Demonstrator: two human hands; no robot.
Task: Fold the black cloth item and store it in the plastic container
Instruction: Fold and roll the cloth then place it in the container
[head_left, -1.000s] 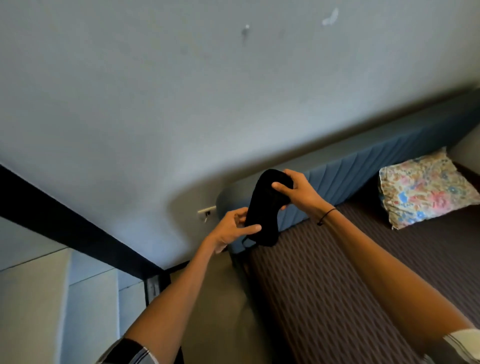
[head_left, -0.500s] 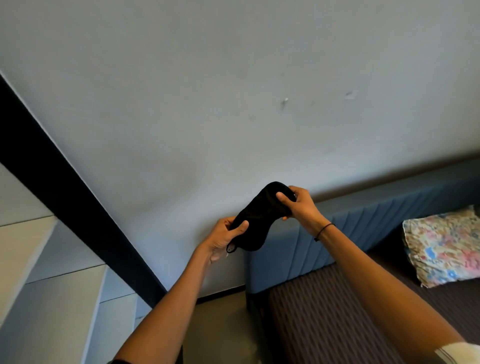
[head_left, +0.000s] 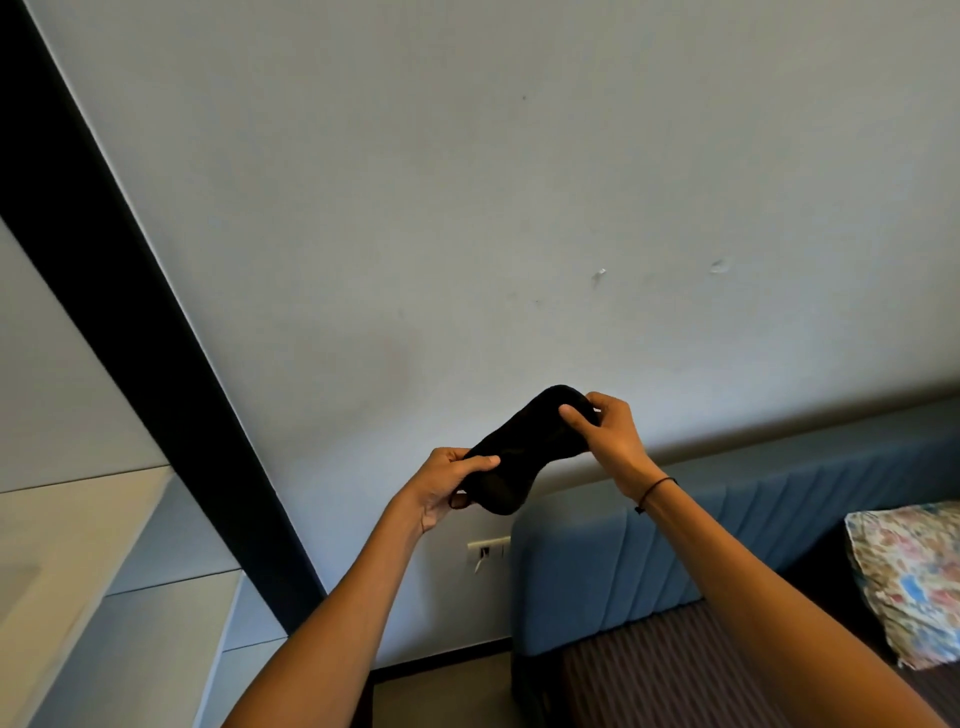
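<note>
The black cloth (head_left: 519, 457) has tilted flatter; left hand (head_left: 447, 483) and right hand (head_left: 608, 436) both pinch its ends.

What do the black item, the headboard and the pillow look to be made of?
Black item: soft matte fabric, probably a knit; it sags and bends between the left hand and right hand.
Headboard: blue upholstery, seemingly matte cloth, with padded vertical channels.
Pillow: thin floral-print cloth, creased.
</note>
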